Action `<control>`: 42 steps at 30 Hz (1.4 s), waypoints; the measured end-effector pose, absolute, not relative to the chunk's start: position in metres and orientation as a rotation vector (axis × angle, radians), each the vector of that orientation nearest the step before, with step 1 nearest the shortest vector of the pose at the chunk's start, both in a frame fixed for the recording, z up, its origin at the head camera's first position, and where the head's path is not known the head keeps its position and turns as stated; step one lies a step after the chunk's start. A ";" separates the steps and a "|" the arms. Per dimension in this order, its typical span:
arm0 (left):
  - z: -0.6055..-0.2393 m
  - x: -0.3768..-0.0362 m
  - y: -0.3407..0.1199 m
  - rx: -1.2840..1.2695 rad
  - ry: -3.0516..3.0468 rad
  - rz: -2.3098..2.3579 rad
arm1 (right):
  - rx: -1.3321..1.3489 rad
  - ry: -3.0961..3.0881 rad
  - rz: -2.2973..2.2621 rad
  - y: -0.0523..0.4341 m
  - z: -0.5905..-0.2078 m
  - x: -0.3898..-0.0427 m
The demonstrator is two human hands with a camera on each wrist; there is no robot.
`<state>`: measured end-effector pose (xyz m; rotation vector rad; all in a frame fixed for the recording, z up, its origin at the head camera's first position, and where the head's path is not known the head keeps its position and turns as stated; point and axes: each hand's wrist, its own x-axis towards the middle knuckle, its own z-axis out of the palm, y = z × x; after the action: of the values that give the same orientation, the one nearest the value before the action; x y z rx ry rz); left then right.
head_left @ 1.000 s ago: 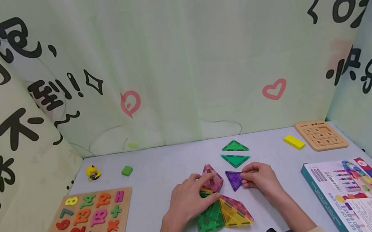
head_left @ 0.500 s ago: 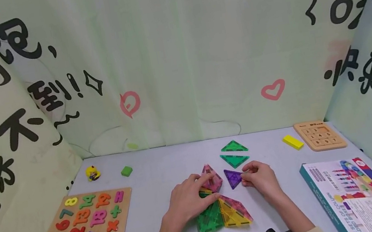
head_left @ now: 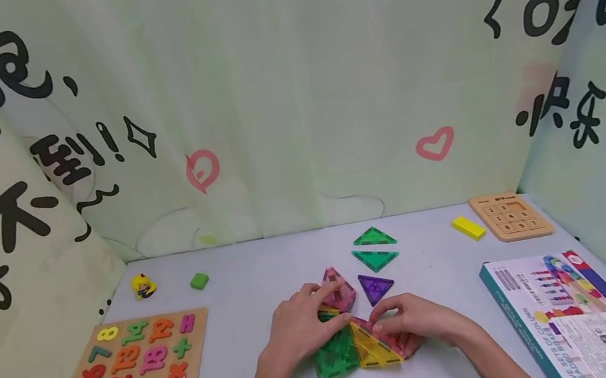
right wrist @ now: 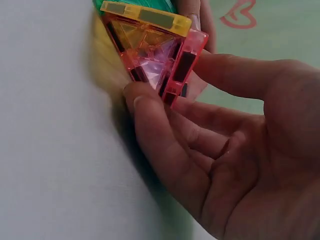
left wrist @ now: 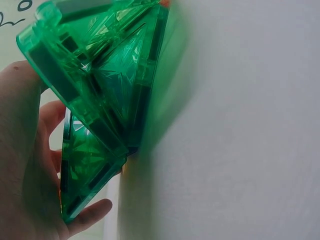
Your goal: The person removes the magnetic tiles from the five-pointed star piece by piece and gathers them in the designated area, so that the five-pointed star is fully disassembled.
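A cluster of see-through magnetic tiles stands mid-table: a green tile [head_left: 335, 357] and a yellow tile [head_left: 374, 349] face the front, with a pink part [head_left: 341, 291] at the back. My left hand [head_left: 297, 325] grips it from the left, fingers and thumb spread across its top. In the left wrist view, green tiles [left wrist: 120, 75] partly cover that hand. At the cluster's right side, my right hand [head_left: 426, 318] pinches a pink tile [right wrist: 186, 65] between thumb and fingers, beside the yellow edge. A purple triangular tile [head_left: 376, 287] lies flat just behind this hand.
Two green triangular tiles [head_left: 376, 258] lie farther back. A wooden letter-and-number board [head_left: 196, 363] is at left, a boxed set [head_left: 580, 309] at right. Along the back are a yellow figurine [head_left: 143, 286], green block [head_left: 199, 281], yellow block [head_left: 469, 228] and wooden number board [head_left: 511, 216].
My right hand has let go of the purple tile, left it on the table, and moved toward me to the cluster's pink side. The left hand keeps its grip. The head view has shifted slightly.
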<state>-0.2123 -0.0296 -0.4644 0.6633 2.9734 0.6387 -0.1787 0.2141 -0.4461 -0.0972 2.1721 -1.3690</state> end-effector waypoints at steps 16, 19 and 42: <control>-0.464 -0.214 -0.029 0.655 2.961 0.656 | 0.037 1.705 -1.769 0.229 -0.461 -0.183; -0.463 -0.213 -0.029 0.657 2.964 0.654 | 0.011 1.653 -1.801 0.231 -0.462 -0.183; -0.468 -0.212 -0.025 0.646 3.037 0.625 | -0.094 1.554 -1.831 0.237 -0.465 -0.183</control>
<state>-0.2121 -0.0253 -0.4676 0.6459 3.0368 0.6246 -0.1826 0.2370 -0.4649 -0.0937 1.5541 -1.8309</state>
